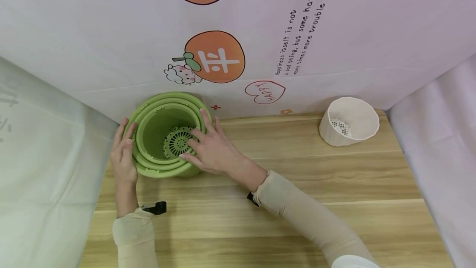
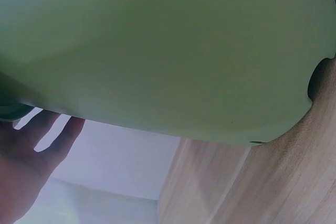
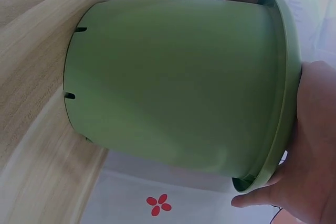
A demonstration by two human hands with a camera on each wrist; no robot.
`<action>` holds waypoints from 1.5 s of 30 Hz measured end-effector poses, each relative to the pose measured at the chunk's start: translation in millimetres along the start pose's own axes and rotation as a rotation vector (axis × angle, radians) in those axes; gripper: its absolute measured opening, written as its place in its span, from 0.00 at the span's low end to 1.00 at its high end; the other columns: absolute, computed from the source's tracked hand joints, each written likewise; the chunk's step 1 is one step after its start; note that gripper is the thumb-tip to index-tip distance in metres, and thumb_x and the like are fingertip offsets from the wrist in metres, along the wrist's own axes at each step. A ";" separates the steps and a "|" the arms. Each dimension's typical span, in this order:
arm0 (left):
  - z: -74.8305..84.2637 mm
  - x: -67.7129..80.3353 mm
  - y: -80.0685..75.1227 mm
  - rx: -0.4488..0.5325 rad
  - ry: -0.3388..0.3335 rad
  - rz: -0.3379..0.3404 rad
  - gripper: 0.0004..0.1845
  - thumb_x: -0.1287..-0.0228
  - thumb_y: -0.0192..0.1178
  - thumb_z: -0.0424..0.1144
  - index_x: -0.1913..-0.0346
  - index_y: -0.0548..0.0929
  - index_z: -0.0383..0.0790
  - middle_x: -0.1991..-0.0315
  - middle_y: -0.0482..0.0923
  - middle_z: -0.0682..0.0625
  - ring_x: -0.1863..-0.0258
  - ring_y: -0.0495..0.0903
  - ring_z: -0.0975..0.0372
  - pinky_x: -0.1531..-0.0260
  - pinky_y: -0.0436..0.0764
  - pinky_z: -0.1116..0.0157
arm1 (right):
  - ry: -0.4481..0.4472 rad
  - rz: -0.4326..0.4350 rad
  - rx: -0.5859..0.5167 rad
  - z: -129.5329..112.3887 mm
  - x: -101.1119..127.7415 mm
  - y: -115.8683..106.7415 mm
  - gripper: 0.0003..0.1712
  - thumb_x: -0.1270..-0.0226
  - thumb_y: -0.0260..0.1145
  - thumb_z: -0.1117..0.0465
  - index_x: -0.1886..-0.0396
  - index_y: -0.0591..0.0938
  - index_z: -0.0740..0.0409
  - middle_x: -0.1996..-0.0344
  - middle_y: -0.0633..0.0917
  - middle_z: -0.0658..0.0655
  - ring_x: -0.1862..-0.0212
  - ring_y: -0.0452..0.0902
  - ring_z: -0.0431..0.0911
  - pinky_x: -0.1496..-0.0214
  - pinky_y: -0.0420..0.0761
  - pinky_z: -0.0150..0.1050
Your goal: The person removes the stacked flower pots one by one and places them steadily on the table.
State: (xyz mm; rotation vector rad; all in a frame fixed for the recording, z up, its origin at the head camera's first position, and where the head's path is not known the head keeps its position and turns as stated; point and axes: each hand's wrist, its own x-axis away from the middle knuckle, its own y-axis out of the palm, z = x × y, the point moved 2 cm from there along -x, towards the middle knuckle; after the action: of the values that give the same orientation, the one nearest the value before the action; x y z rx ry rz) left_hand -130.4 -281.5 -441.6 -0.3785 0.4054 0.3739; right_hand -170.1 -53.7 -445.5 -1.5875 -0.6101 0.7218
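head view first: green pot [image 1: 163, 135] stands at the far left of the wooden table [image 1: 297, 202], close against the printed backdrop [image 1: 297, 32], with what looks like a second green pot nested inside it and a round slotted grid [image 1: 177, 142] at the bottom. left hand [image 1: 124, 158] lies flat along the outer left rim, fingers straight and together, steadying rather than gripping. right hand [image 1: 210, 148] comes over the right rim, fingers spread and relaxed, some reaching down inside toward the grid, the thumb along the near rim. a white pot [image 1: 349, 121] sits tilted, well apart at the far right of the table.

left wrist view: the green pot's wall [image 2: 173, 56] fills nearly the whole picture; the left hand's fingers [image 2: 50, 129] show straight at the lower left edge, and i cannot tell here whether they touch the pot.

right wrist view: the green pot [image 3: 178, 82] stands on the table with notched slots at its base; the right hand [image 3: 310, 156] rests over the rim, thumb under the lip.

judging by this, the step in hand is bracing the stack from both sides and getting fingers inside. the next move would call for a firm hold on the inner piece while the left hand keeps the outer pot from lifting or sliding.
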 end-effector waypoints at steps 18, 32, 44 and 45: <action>-5.0 2.8 1.6 0.045 0.010 0.011 0.20 0.22 0.41 0.31 0.43 0.74 0.16 0.30 0.62 0.27 0.26 0.55 0.41 0.25 0.47 0.59 | -0.045 0.073 0.017 1.4 2.0 2.8 0.32 0.23 0.42 0.34 0.46 0.82 0.48 0.42 0.76 0.56 0.25 0.44 0.71 0.30 0.61 0.66; -4.8 2.7 0.9 -0.019 0.008 0.010 0.20 0.22 0.41 0.33 0.40 0.74 0.21 0.29 0.63 0.31 0.26 0.56 0.45 0.25 0.48 0.57 | -0.093 0.058 0.084 2.9 -0.9 -1.5 0.32 0.25 0.41 0.31 0.45 0.82 0.44 0.41 0.79 0.53 0.26 0.53 0.67 0.27 0.44 0.68; 1.2 0.5 2.4 -0.005 0.007 0.010 0.21 0.21 0.42 0.35 0.40 0.74 0.20 0.30 0.62 0.29 0.26 0.54 0.40 0.25 0.47 0.57 | -0.089 0.043 0.059 2.5 0.3 -15.9 0.32 0.26 0.43 0.30 0.49 0.78 0.49 0.45 0.79 0.56 0.28 0.59 0.68 0.27 0.35 0.68; 1.4 0.3 2.0 -0.006 0.005 0.011 0.21 0.21 0.41 0.35 0.40 0.74 0.20 0.30 0.62 0.29 0.26 0.54 0.40 0.25 0.47 0.57 | -0.087 0.039 0.056 2.4 0.4 -16.7 0.32 0.26 0.43 0.30 0.48 0.79 0.48 0.44 0.79 0.55 0.28 0.59 0.68 0.27 0.35 0.68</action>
State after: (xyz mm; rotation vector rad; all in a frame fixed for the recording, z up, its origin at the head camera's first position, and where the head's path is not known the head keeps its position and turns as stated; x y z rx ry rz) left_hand -130.6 -279.1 -441.1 -0.3832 0.4118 0.3852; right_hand -171.4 -49.5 -429.2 -1.5256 -0.6183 0.8331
